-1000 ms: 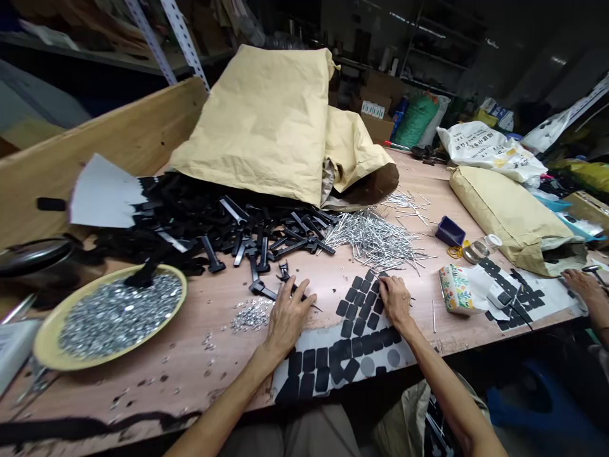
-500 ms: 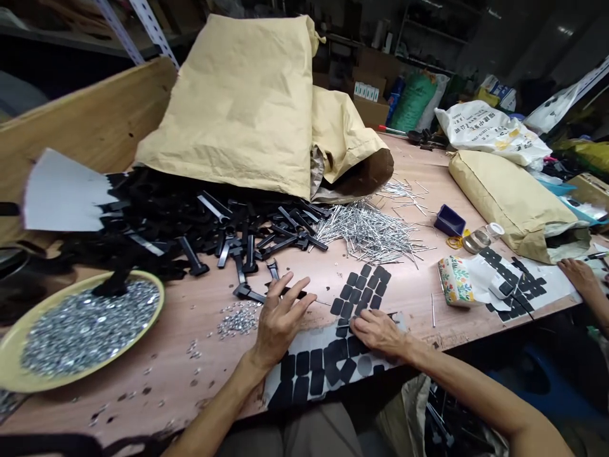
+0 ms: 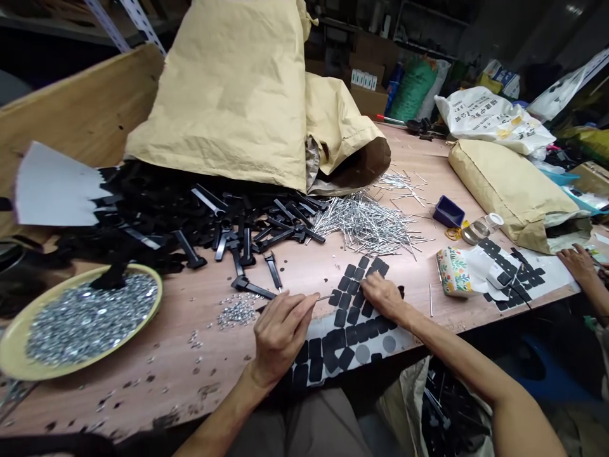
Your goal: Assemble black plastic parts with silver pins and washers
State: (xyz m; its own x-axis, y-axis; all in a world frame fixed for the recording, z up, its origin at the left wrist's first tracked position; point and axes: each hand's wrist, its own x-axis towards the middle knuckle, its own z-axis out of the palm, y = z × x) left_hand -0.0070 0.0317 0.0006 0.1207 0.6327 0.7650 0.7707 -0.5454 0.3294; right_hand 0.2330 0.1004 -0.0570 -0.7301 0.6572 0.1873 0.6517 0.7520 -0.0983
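My left hand (image 3: 280, 333) is closed, thumb and fingers pinched on a thin metal pin (image 3: 325, 297) that points right toward the black pads. Rows of small black rounded pads (image 3: 340, 318) lie on the table and on a pale sheet (image 3: 320, 328). Over the upper pads, my right hand (image 3: 384, 296) has its fingers curled together; what they hold, if anything, is hidden. A bit of something black (image 3: 401, 291) shows beside its wrist. Left of my left hand are a small heap of metal rings (image 3: 238, 310) and loose black plastic parts with flat handles (image 3: 273, 273).
A yellow bowl (image 3: 158, 298) of tiny metal pieces stands at left. Behind are piled black parts (image 3: 157, 203), a pile of metal pins (image 3: 366, 222) and large paper sacks (image 3: 228, 95). At right are a tissue box (image 3: 450, 273), a blue tray (image 3: 448, 212) and another person's hand (image 3: 576, 263).
My left hand has gone from spread fingers to a pinch on the pin. My right hand has moved up and right across the pads. The view has shifted slightly.
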